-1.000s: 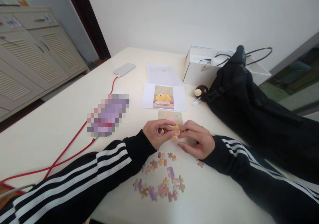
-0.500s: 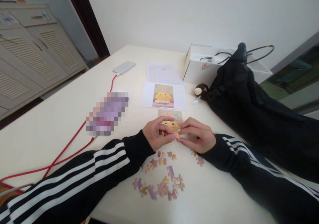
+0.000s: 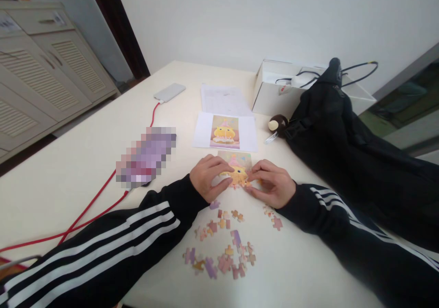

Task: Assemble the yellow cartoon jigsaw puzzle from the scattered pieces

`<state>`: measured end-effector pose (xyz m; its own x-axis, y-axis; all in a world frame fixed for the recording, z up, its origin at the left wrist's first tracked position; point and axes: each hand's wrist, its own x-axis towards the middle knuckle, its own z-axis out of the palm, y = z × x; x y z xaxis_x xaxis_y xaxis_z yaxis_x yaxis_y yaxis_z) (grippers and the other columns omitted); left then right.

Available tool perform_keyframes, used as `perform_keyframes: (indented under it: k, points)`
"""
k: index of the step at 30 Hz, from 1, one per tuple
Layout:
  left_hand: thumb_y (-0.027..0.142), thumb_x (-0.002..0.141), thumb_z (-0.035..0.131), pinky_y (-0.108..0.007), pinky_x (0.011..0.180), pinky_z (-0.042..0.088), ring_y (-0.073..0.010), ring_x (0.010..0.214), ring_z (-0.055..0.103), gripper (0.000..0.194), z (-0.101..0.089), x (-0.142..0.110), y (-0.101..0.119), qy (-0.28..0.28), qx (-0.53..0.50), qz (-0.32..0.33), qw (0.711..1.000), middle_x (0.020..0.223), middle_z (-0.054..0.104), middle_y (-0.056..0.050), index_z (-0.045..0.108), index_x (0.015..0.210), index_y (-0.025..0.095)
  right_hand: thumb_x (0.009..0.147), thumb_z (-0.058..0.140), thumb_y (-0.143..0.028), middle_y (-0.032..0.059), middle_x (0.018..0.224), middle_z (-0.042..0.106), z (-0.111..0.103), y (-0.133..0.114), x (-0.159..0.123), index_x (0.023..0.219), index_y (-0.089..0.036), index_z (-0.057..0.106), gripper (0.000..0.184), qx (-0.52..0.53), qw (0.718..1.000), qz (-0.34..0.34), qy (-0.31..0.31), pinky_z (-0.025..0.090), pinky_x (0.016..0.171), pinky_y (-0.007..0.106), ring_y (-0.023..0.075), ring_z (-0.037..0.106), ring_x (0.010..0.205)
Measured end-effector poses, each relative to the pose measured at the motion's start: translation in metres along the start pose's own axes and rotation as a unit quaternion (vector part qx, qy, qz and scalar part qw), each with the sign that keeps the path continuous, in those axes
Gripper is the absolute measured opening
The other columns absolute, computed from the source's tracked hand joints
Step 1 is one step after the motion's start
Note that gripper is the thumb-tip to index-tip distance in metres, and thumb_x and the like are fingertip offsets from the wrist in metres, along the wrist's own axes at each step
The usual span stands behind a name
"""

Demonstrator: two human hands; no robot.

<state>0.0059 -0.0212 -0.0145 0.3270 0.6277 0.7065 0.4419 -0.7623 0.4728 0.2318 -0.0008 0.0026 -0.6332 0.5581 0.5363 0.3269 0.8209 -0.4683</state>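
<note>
A partly assembled jigsaw puzzle with a yellow cartoon figure in a pink hat lies between my hands. My left hand rests at its left edge, thumb and fingers apart, fingertips touching the assembled part. On the right, my right hand pinches a small puzzle piece at the puzzle's lower right edge. Whether that piece is locked in cannot be told. Several loose puzzle pieces in pink, purple and tan lie nearer to me, and a pink piece sits below my right hand.
Behind the puzzle lies a printed picture of the same figure, with a paper sheet beyond. A blurred-out phone and red cable are on the left, with a power bank. A black bag and white box stand right.
My hands have moved apart. My left hand has let go of the small piece and shifted left onto the puzzle; my right hand keeps the piece, now lower at the puzzle's edge.
</note>
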Motion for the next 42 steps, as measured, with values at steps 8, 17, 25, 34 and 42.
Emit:
perform_keyframes:
  k: [8, 17, 25, 34, 42]
  points:
    - [0.027, 0.088, 0.052, -0.033, 0.078, 0.041, -0.0172, 0.086, 0.047, 0.022, 0.0013, -0.0060, 0.0022, -0.102, 0.063, 0.024, 0.992, 0.100, 0.060, -0.008, 0.072, 0.091, 0.019, 0.081, 0.064, -0.028, 0.0068, 0.084, 0.061, 0.0069, 0.0018, -0.0022, 0.085, -0.020, 0.064, 0.009, -0.025, 1.000, -0.002, -0.019, 0.049, 0.066, 0.032, 0.0184, 0.057, 0.075]
    - [0.021, 0.084, 0.054, -0.034, 0.077, 0.039, -0.0182, 0.086, 0.046, 0.017, 0.0012, -0.0083, -0.0004, -0.100, 0.075, 0.035, 0.992, 0.102, 0.059, -0.007, 0.069, 0.091, 0.018, 0.081, 0.063, -0.021, 0.0069, 0.082, 0.060, 0.0052, 0.0004, -0.0009, 0.085, -0.019, 0.065, 0.005, -0.013, 1.000, -0.016, -0.011, 0.048, 0.065, 0.032, 0.0179, 0.056, 0.075]
    - [0.009, 0.078, 0.048, -0.034, 0.078, 0.039, -0.0183, 0.088, 0.047, 0.027, -0.0016, -0.0070, 0.0003, -0.108, 0.067, 0.024, 0.992, 0.104, 0.059, -0.007, 0.069, 0.093, 0.018, 0.082, 0.061, -0.018, 0.0072, 0.081, 0.060, 0.0034, -0.0005, -0.0004, 0.083, -0.018, 0.066, 0.005, -0.004, 1.000, -0.017, -0.015, 0.049, 0.066, 0.032, 0.0177, 0.056, 0.074]
    - [0.012, 0.084, 0.046, -0.037, 0.077, 0.035, -0.0228, 0.100, 0.045, 0.031, -0.0010, -0.0106, 0.0014, -0.166, 0.113, 0.068, 0.977, 0.113, 0.055, -0.007, 0.069, 0.099, 0.023, 0.083, 0.060, -0.016, 0.0069, 0.080, 0.059, 0.0044, 0.0015, -0.0018, 0.083, -0.018, 0.068, 0.008, -0.018, 0.999, -0.042, -0.015, 0.049, 0.062, 0.030, 0.0168, 0.055, 0.072]
    - [0.008, 0.080, 0.043, -0.036, 0.077, 0.037, -0.0205, 0.093, 0.046, 0.036, -0.0013, -0.0075, 0.0038, -0.148, 0.102, 0.032, 0.983, 0.113, 0.054, -0.008, 0.062, 0.110, 0.017, 0.078, 0.052, -0.005, 0.0064, 0.083, 0.060, 0.0014, -0.0025, 0.0010, 0.089, -0.020, 0.066, 0.023, 0.004, 0.999, -0.028, 0.021, 0.049, 0.063, 0.031, 0.0166, 0.056, 0.074]
